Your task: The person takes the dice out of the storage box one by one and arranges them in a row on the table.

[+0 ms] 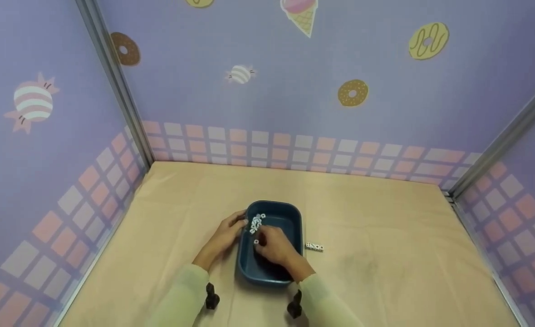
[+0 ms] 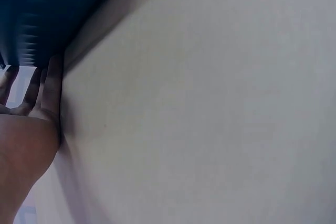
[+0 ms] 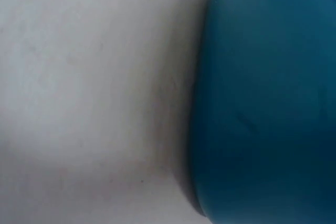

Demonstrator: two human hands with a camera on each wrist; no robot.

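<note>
A dark blue tray point(image 1: 271, 282) stands on the table, with a cluster of small white dice point(image 1: 255, 223) towards its upper left. The left hand point(image 1: 222, 236) rests against the tray's left side; in the left wrist view, its fingers point(image 2: 51, 85) extend fairly straight to the blue wall point(image 2: 37, 30). Inside the tray, the right hand point(image 1: 276, 247) has curled fingers, and one white die point(image 1: 256, 242) shows between thumb and index finger. The right wrist view holds only the tray's outer wall point(image 3: 262, 103), with the right hand out of sight.
A short row of several white dice point(image 1: 314, 247) lies on the cloth-covered table point(image 1: 385, 218), just right of the tray. Patterned walls point(image 1: 294, 100) rise behind and at both sides, with metal posts point(image 1: 122, 86) at the corners.
</note>
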